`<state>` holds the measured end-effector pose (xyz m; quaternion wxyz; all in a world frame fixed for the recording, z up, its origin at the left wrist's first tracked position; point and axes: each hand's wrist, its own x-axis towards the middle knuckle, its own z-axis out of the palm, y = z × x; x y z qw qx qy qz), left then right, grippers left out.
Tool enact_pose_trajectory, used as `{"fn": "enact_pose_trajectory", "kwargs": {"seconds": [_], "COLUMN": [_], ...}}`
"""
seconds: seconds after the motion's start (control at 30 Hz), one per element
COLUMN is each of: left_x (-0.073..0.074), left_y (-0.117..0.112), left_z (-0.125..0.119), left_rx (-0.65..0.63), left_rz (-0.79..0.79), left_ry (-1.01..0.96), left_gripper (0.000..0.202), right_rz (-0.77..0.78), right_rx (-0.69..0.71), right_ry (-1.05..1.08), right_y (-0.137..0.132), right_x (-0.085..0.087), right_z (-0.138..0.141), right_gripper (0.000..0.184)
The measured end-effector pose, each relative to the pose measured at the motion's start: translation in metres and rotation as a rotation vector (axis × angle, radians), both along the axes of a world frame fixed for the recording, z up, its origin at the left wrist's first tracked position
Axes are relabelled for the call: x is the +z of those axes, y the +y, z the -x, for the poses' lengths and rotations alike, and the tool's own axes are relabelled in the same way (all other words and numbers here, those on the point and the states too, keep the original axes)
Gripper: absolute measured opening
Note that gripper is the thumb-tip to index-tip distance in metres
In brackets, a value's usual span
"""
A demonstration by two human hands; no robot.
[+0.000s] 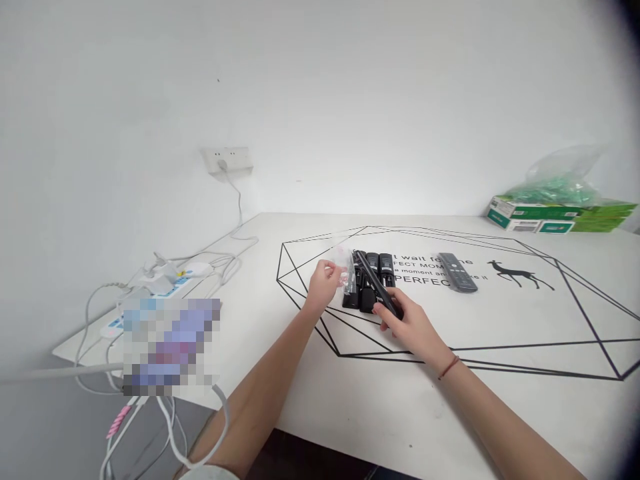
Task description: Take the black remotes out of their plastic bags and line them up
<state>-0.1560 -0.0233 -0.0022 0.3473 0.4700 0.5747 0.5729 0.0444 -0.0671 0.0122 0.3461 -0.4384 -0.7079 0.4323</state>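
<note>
My right hand grips a slim black remote control at its near end. That remote is tilted, seen edge-on, above a row of several black remotes lying side by side on the white table. Just left of the row, my left hand is closed in a pinch on a small clear plastic bag with reddish print. The bag partly covers the leftmost remote of the row. Farther right, a separate remote lies buttons up, apart from both hands.
Power strips with white plugs and tangled cables lie at the left table edge, beside a pixelated object. A wall socket feeds one cable. Green-and-white boxes under a clear bag stand back right.
</note>
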Motion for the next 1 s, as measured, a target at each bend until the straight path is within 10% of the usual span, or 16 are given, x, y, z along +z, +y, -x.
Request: {"fn": "enact_pose_trajectory", "kwargs": {"seconds": [0.4,1.0], "left_x": [0.008,0.013], "left_y": [0.002,0.001], "left_z": [-0.002,-0.003], "left_rx": [0.026,-0.005], "left_rz": [-0.112,-0.193], "left_ry": [-0.732,-0.822], "left_gripper": [0.035,0.025], "right_rz": [0.092,0.419], "right_rx": [0.045,0.250], "right_ry": [0.077,0.247], "right_y": [0.005,0.001], "right_x": [-0.009,-0.005], "right_z": [0.000,0.003], "right_gripper": [0.028,0.034]}}
